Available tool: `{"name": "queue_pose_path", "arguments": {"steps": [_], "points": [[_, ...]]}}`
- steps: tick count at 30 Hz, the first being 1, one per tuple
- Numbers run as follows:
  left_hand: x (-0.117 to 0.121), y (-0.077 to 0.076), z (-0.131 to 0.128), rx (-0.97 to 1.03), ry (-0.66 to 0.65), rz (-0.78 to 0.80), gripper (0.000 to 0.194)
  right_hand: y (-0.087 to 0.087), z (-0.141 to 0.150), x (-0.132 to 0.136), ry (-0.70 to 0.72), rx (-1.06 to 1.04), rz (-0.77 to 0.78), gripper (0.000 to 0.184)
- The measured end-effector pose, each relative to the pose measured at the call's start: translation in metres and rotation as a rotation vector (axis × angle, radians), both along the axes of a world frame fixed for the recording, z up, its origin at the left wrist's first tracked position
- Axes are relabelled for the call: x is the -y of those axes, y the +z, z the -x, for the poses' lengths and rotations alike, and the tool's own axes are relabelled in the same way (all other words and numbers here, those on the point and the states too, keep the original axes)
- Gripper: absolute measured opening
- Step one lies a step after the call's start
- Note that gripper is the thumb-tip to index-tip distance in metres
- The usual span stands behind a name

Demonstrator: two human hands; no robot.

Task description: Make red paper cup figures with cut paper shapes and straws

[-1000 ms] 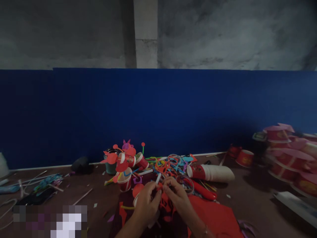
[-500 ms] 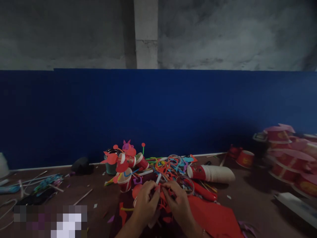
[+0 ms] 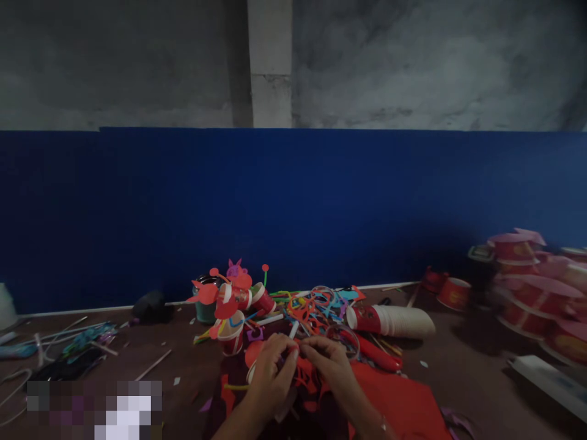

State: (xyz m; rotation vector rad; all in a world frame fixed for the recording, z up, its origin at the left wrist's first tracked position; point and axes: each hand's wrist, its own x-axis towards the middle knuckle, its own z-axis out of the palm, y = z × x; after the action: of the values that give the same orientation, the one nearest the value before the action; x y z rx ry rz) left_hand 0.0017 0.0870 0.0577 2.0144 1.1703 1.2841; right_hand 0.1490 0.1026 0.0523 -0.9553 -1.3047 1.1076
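Blue panelling (image 3: 293, 208) spans the back of the brown tabletop (image 3: 458, 379), and centre stage, two bare hands nearly meet! Left hand (image 3: 274, 373): thumb and forefinger nipped together, a small red piece (image 3: 296, 347) showing right at the tips. Right hand (image 3: 334, 368): thumb and finger drawn close, tips just beside that same piece, though whether they grip it too, I cannot tell. Around that pinch, twelve o'clock brings a tangle of coloured cut-outs (image 3: 305, 313); two o'clock, stacked paper cups (image 3: 398, 322) on their side; four o'clock, a red sheet (image 3: 398, 400); ten o'clock, an upright decorated cup (image 3: 232, 342).
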Motion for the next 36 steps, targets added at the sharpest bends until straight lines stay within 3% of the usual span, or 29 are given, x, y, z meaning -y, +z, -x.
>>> {"name": "queue_pose_path", "arguments": {"steps": [4,13,20,24,32,36], "points": [[0.000,0.001,0.000,-0.002,-0.012,-0.033,0.018,0.003,-0.002,-0.001,0.044,-0.016,0.060,0.042],[0.003,0.006,0.000,-0.004,-0.007,-0.007,0.018,0.004,0.000,0.001,0.044,-0.001,0.015,0.041],[-0.001,0.001,0.002,-0.035,0.032,-0.023,0.021,0.003,-0.004,0.005,-0.107,0.240,-0.266,0.022],[-0.002,0.000,0.002,-0.061,0.050,-0.028,0.020,0.005,-0.005,0.007,-0.105,0.362,-0.395,0.019],[-0.003,-0.002,0.001,-0.137,0.048,-0.056,0.016,0.006,-0.003,0.011,-0.138,0.520,-0.466,0.018],[-0.004,-0.002,0.001,-0.106,0.051,-0.048,0.016,0.002,-0.005,0.008,-0.202,0.489,-0.387,0.017]]}}
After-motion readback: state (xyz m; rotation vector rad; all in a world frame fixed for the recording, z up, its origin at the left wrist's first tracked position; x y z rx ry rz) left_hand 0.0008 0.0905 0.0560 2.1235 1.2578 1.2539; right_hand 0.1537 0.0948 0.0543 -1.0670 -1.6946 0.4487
